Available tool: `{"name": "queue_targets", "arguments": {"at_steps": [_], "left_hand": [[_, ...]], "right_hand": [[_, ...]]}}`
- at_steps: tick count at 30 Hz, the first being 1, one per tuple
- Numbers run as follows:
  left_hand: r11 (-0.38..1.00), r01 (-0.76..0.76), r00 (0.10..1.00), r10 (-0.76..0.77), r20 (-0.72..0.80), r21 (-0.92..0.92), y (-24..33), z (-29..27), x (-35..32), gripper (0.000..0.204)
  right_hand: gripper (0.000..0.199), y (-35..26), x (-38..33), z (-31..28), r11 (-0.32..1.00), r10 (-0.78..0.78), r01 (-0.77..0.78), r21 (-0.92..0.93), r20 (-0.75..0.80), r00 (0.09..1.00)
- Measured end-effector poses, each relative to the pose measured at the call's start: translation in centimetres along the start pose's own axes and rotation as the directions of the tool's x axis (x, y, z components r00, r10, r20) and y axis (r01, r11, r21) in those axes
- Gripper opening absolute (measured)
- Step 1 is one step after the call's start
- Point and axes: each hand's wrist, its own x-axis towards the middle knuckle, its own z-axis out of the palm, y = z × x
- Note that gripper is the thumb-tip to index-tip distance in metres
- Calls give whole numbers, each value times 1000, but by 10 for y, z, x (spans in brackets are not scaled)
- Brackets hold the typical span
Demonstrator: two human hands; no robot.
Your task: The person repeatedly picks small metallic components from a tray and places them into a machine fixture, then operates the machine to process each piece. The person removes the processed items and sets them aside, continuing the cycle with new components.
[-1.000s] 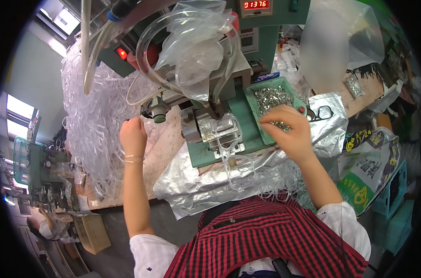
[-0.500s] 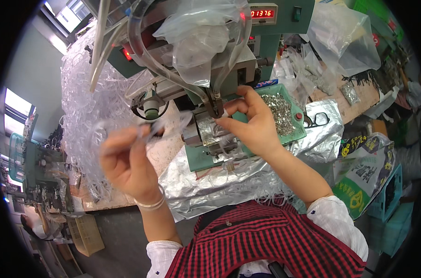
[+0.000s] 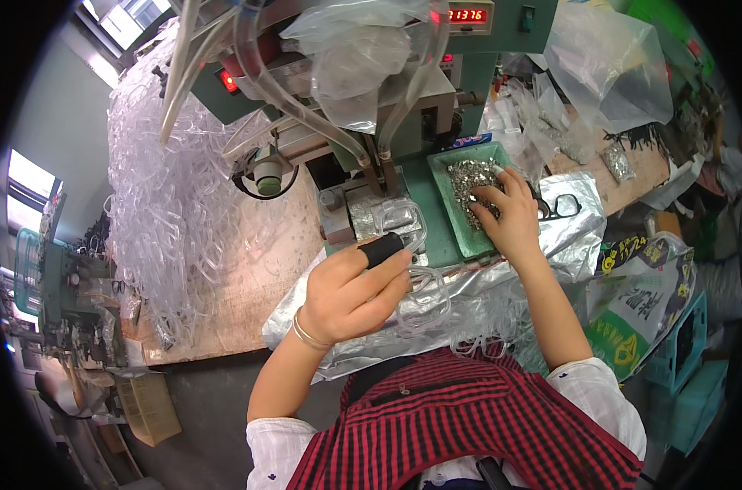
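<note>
Since half a second ago the right hand (image 3: 514, 216) has been shifted to the green tray (image 3: 444, 204) at two o'clock, fingertips pinching among metal bits (image 3: 475, 175), while a clear frame (image 3: 424, 294) is gripped by the left hand (image 3: 355, 294), centre, where it could be dropped if loosened.

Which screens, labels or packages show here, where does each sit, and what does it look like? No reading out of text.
Red digit display: top of the green machine, small dark rectangle.
Red lamp: machine's left side, small glowing square.
Printed bag: right of the right hand, green, white and yellow, crumpled.
Clear bag: upper right on the bench, puffed.
Cardboard box: lower left, on the floor, tan.
</note>
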Motion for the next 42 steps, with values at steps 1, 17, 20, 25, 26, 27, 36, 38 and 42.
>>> {"name": "queue_targets", "arguments": {"at_steps": [1, 17, 20, 25, 26, 27, 36, 38, 42], "left_hand": [[999, -43, 999, 43, 8, 15, -2, 5, -1, 15], [777, 628, 598, -452, -662, 36, 23, -58, -61, 12], [668, 734, 400, -568, -719, -120, -14, -98, -60, 12], [501, 690, 658, -735, -165, 522, -116, -61, -98, 22], [444, 629, 639, -763, -100, 639, -130, -52, -121, 25], [397, 553, 608, -793, -29, 733, -145, -36, -144, 28], [425, 837, 490, -863, -124, 346, -95, -21, -190, 14], [339, 911, 385, -902, -197, 234, -77, -33, -156, 13], [271, 930, 221, -952, -211, -247, -70, -39, -122, 12]], "right_hand": [[17, 3, -2, 2, 1000, -4, 5, 25, -11, 1000], [12, -13, -6, -24, 851, 342, -288, 438, -45, 939], [12, -16, -8, -21, 665, 451, -418, 619, 113, 885], [13, -29, -2, -18, 744, 352, -306, 594, 41, 935], [13, -29, -1, -16, 746, 338, -301, 594, 52, 940], [13, -26, -4, -17, 764, 338, -296, 574, 36, 941], [12, -2, -29, -52, 782, 341, -319, 535, 60, 938], [14, -30, -10, -59, 716, 279, -313, 624, 155, 948], [17, -82, 42, -47, 619, 23, -200, 760, 238, 971]]}}
